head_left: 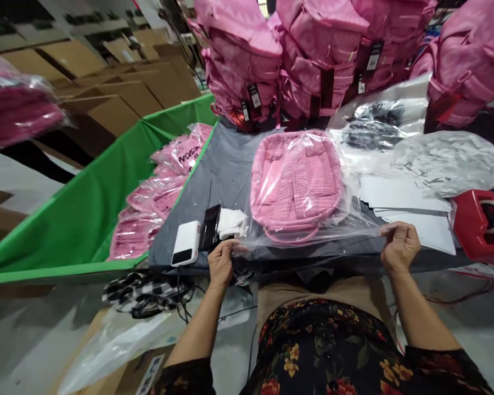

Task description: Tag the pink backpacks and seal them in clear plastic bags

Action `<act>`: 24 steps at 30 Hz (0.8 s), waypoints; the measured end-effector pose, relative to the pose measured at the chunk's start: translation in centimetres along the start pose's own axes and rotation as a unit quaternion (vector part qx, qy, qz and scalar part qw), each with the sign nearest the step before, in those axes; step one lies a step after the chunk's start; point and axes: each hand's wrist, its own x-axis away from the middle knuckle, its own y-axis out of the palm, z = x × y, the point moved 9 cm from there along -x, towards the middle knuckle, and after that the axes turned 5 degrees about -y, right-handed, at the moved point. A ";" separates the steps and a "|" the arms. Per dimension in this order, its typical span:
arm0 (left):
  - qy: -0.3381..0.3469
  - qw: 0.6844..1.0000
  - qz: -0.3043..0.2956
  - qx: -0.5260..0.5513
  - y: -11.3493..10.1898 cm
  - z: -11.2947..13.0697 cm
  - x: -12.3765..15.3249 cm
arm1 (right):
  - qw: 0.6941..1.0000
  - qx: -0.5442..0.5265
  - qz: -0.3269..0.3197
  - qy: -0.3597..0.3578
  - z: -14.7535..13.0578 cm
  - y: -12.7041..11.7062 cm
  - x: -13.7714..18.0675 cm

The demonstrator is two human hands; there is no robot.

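A pink backpack (296,181) lies flat on the dark table inside a clear plastic bag (349,233). The bag's open edge is stretched wide along the table's front side. My left hand (221,264) pinches the left corner of that edge, close to a white cloth (231,223) and a black phone-like object (209,227). At the right corner, my right hand (400,247) grips the plastic between thumb and fingers, beside a stack of white sheets (415,214). Neither hand touches the backpack itself.
Left of the table, a green fabric bin (82,203) holds several bagged pink packs. A white power bank (186,243) sits at the table's left edge. Pink backpacks (242,60) are piled behind. A red tape dispenser (477,225) and a bag of small packets (453,159) are on the right.
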 end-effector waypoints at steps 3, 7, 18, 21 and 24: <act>-0.052 0.998 0.001 0.025 1.5 -1.2 -1.4 | 0.994 0.096 -0.008 0.046 1.4 1.4 -0.5; -0.051 0.997 -0.025 -0.058 3.0 -0.6 -2.7 | 0.986 0.129 -0.057 0.091 2.8 1.6 -0.7; 0.401 0.840 -0.168 -0.326 14.8 11.4 5.0 | 0.985 0.143 -0.071 0.067 1.8 1.4 -0.6; 0.442 0.815 -0.144 -0.345 14.9 11.8 5.2 | 0.987 0.121 -0.077 0.073 2.2 1.6 -0.6; 0.495 0.788 -0.126 -0.343 14.3 12.0 5.3 | 0.988 0.106 -0.079 0.080 2.4 1.6 -0.5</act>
